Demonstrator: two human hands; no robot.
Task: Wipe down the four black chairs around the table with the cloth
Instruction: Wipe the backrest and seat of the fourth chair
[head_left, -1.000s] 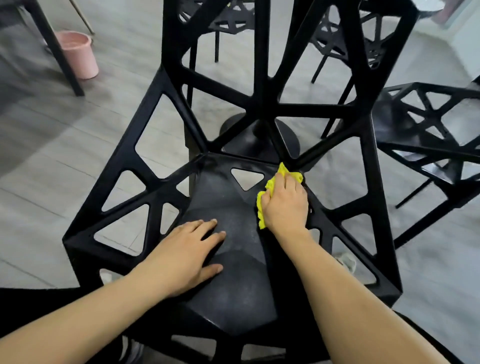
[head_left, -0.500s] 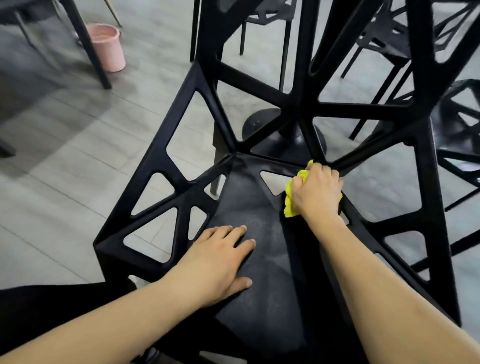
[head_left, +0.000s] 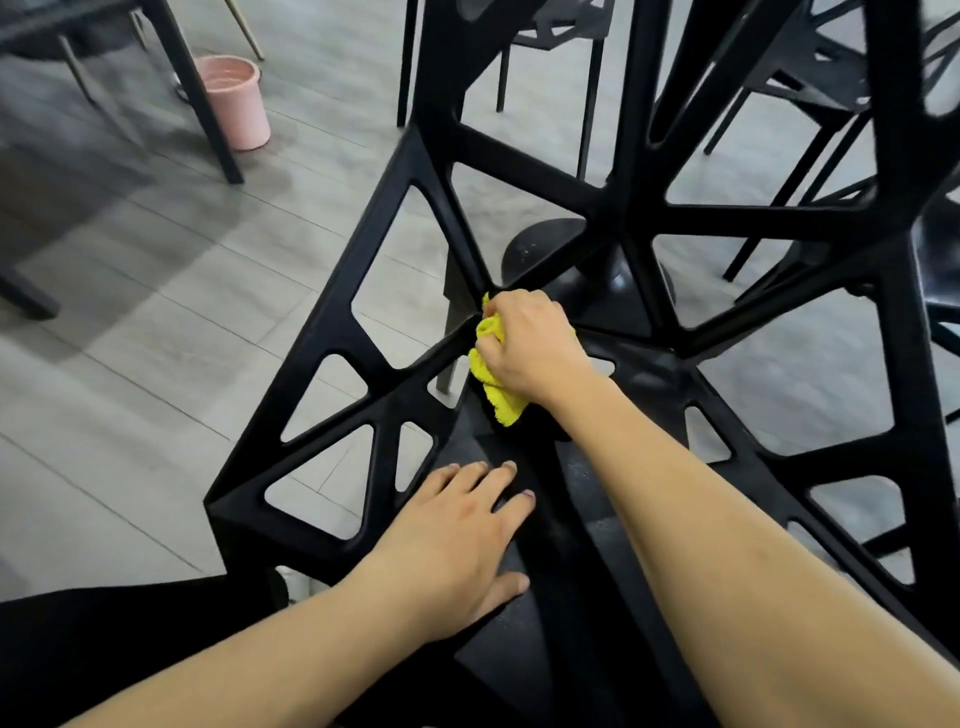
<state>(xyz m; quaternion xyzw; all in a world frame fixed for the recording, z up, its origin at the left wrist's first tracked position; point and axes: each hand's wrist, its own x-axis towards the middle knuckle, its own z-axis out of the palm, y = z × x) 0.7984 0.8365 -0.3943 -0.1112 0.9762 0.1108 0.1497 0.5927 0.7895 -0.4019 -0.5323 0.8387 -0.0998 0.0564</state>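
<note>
Two bare hands work on the nearest black chair (head_left: 332, 332), whose open triangular frame fills the centre of the view. Right hand (head_left: 530, 348): fingers curled around a bunched yellow cloth (head_left: 493, 384), pressing it against the back of the seat where the frame struts meet, just above centre. Cloth: mostly covered by the hand, its free end hanging out toward 7 o'clock of the hand onto the seat. Left hand (head_left: 457, 545): fingers straight and slightly spread, palm flat on the seat surface at 6 o'clock of the cloth, holding nothing; the two hands are near each other but apart. Table base (head_left: 540, 249): a round black foot on the floor, seen through the chair back at 12 o'clock of the right hand. Other black chairs stand at 1 and 3 o'clock. Pink bucket (head_left: 234, 101): upright on the grey floor at 10 o'clock, beside a dark furniture leg (head_left: 197, 104).
</note>
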